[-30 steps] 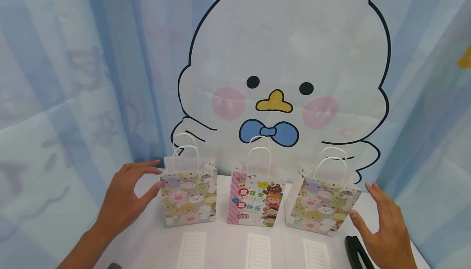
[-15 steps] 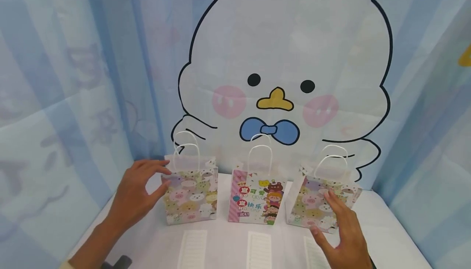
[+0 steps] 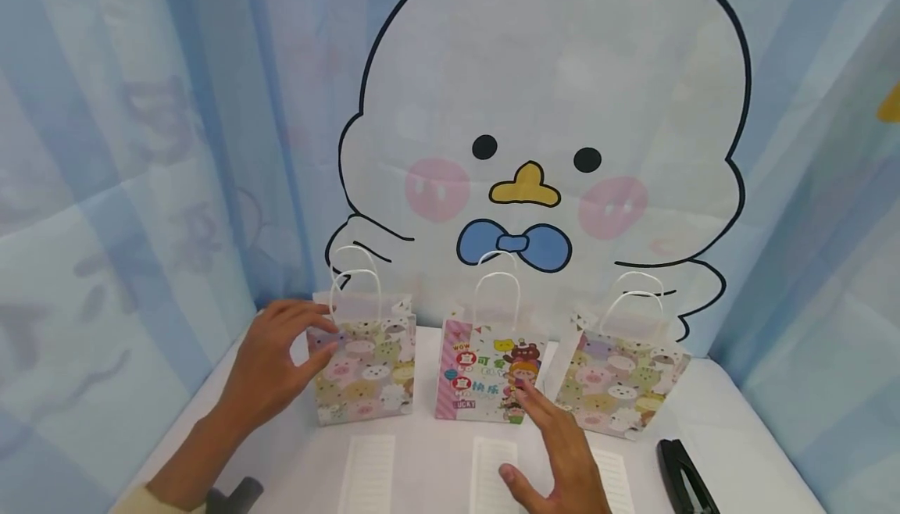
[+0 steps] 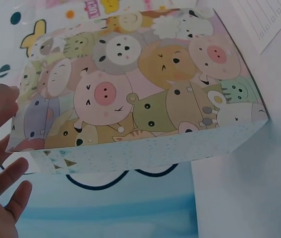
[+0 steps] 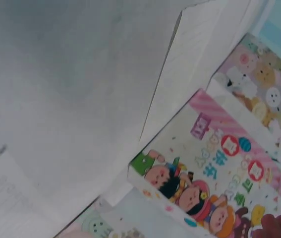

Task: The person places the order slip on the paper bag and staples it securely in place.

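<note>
Head cam's bright, soft even light on the white surface (image 3: 738, 451), though print on the paper strips (image 3: 369, 471) is washed out. Wrist cams are dimmer and greyer: left gets the animal-print gift bag (image 4: 135, 89) fairly crisp, right is kinda hazy.

Right hand (image 3: 566, 451) now before middle bag (image 3: 485, 373)

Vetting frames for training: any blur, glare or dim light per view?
Head: bright, soft light, print on the white rectangular paper slips washed out; left wrist: dimmer, pastel animal-print boxy paper bag fairly clear, no obvious glare; right wrist: greyish, lower-left slip too faint to read.
</note>
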`<state>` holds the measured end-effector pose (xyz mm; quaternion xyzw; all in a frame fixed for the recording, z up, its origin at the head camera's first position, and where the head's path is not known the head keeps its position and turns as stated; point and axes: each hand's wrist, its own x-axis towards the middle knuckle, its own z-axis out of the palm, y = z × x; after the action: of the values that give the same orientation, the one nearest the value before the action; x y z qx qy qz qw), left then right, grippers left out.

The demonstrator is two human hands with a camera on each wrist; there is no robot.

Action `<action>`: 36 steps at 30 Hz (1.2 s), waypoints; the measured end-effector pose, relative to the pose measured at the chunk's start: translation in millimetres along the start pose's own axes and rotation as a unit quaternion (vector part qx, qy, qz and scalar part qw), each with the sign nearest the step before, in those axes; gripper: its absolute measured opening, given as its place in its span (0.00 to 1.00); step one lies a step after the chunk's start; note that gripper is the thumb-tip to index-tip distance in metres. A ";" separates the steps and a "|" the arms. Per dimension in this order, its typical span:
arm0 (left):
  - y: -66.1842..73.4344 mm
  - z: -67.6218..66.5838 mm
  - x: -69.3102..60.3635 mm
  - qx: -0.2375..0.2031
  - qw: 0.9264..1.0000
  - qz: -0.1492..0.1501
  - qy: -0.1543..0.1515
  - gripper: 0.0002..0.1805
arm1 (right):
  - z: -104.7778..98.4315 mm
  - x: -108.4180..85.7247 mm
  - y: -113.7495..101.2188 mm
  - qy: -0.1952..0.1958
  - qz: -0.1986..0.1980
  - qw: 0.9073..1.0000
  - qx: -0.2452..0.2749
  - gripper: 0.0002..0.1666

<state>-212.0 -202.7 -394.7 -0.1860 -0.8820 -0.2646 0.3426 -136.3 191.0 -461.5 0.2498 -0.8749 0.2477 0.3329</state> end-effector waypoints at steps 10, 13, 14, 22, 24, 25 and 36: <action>8.3 2.4 2.9 -0.011 0.999 -0.026 -0.016 0.12 | 38.5 3.8 -36.6 -0.102 0.074 0.991 0.047 0.54; 9.7 4.0 3.2 -0.015 0.999 -0.030 -0.013 0.12 | 47.7 5.9 -44.9 -0.151 0.105 0.979 0.090 0.51; 9.7 4.7 3.1 -0.016 0.999 -0.030 -0.012 0.12 | 50.7 6.4 -46.8 -0.165 0.111 0.974 0.103 0.50; 9.1 7.0 2.2 -0.014 0.999 -0.032 -0.012 0.12 | 75.8 13.1 -58.6 -0.259 0.120 0.945 0.159 0.47; 9.0 7.2 2.5 -0.012 0.999 -0.031 -0.011 0.12 | 81.5 15.6 -62.7 -0.283 0.131 0.935 0.167 0.48; 9.0 7.3 3.0 -0.012 0.999 -0.030 -0.011 0.12 | 84.5 16.9 -64.4 -0.294 0.134 0.931 0.169 0.48; 9.2 8.2 4.0 -0.016 1.000 -0.025 -0.010 0.12 | 110.3 28.1 -78.8 -0.388 0.145 0.902 0.121 0.57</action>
<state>-214.2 -189.9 -393.8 -0.1722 -0.8854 -0.2853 0.3241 -157.8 58.0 -492.9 0.2350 -0.9246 0.2805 -0.1056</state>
